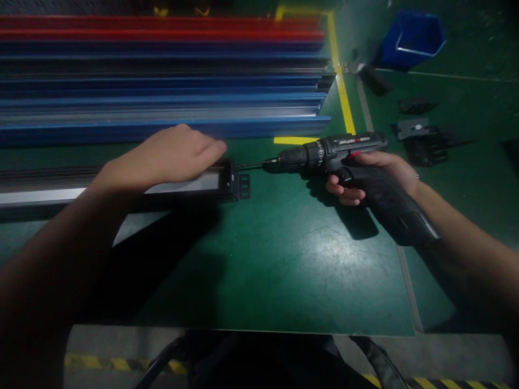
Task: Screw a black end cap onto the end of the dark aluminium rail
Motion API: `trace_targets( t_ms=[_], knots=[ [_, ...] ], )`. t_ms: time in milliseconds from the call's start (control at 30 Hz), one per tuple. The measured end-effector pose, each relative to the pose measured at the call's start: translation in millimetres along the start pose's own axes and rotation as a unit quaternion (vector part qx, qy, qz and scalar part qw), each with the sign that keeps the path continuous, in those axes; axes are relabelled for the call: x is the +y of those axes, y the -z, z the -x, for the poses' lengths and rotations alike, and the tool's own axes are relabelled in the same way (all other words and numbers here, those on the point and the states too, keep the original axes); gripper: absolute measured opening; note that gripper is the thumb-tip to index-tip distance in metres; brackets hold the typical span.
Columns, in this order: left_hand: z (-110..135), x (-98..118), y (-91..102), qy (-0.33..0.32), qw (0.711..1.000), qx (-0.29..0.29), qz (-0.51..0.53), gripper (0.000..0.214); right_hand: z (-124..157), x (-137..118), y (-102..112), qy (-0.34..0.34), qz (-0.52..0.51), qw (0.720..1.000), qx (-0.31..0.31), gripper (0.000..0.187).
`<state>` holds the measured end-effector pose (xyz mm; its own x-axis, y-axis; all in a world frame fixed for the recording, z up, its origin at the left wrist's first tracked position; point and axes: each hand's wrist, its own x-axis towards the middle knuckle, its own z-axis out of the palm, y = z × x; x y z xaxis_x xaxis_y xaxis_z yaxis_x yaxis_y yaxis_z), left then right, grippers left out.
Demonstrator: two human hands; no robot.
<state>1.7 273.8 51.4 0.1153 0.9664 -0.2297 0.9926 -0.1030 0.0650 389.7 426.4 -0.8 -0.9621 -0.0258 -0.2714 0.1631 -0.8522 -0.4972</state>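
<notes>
My right hand [377,173] grips a black cordless drill [352,148] by its handle, a finger near the red trigger. The drill lies level and points left. Its long thin bit [259,163] reaches the black end cap [231,181] of a long dark channel; whether it sits in a screw there is too small to tell. My left hand [174,154] is wrapped over the channel [190,186] close to that end, its grip partly hidden under the palm. A small slotted tab [244,186] sticks out of the end cap.
Long blue profiles [162,127] and red profiles [162,27] lie side by side beyond the channel. At the back right stands a blue bin [417,40]. Several dark brackets [413,128] lie on the right of the green table [284,270]. Yellow tape [344,102] marks the surface.
</notes>
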Motion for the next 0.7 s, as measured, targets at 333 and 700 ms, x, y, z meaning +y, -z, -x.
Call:
trace_targets(
  t_ms=[333,700],
  knots=[
    [0.1,1.2,1.2,0.023,1.000,0.008,0.007,0.066,1.7,-1.6,-1.0,-0.004,-0.008,1.000,0.000,0.040],
    [-0.7,2.9,1.0,0.012,1.000,0.007,-0.001,0.064,0.5,-1.3,-2.3,-0.001,0.001,1.000,0.009,0.039]
  ],
)
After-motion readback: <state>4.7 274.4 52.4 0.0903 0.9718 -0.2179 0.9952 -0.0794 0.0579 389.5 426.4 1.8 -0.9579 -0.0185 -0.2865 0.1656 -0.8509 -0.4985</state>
